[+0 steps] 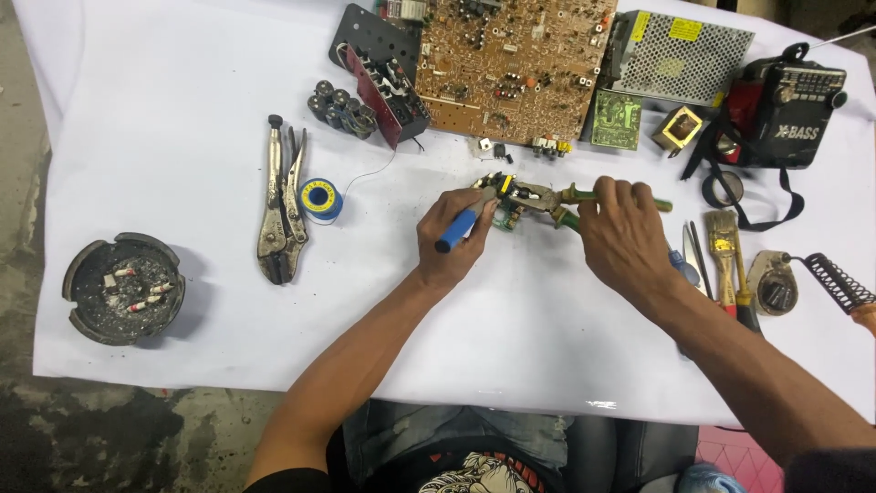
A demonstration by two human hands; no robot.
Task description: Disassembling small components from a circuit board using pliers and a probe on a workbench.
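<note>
My left hand (453,239) grips a blue-handled tool (461,228) like a pen, its tip pointing up and right at a small green circuit board (507,215) with several parts on it. My right hand (622,233) is closed around the green handles of a pair of pliers (557,197), whose jaws clamp that small board just above the white sheet. Both hands meet over the middle of the table, below a large brown circuit board (511,64).
Locking pliers (281,212) and a blue solder spool (320,200) lie to the left, an ashtray (122,287) at far left. A metal power supply (680,57), black radio (787,111), brush (724,246) and soldering iron stand (826,281) crowd the right. Capacitors (341,109) sit at the back.
</note>
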